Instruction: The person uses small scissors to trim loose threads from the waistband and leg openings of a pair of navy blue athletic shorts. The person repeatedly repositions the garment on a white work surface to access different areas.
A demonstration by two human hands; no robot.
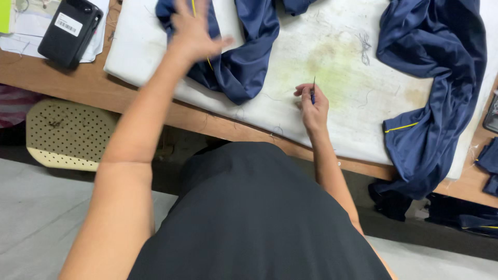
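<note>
Black-clad torso (259,218) hiding table edge; left fingers (194,31) spread on navy garment (238,57), right (313,106) pinching half-hidden thread snips (313,89).

Black phone (70,30) on papers (21,31), perforated cream stool (67,136) below, stained white pad (332,72), wooden table (78,85)

Left hand (194,31) spread over navy garment (241,62), right hand (313,106) pinching thread snips (313,91)
</note>
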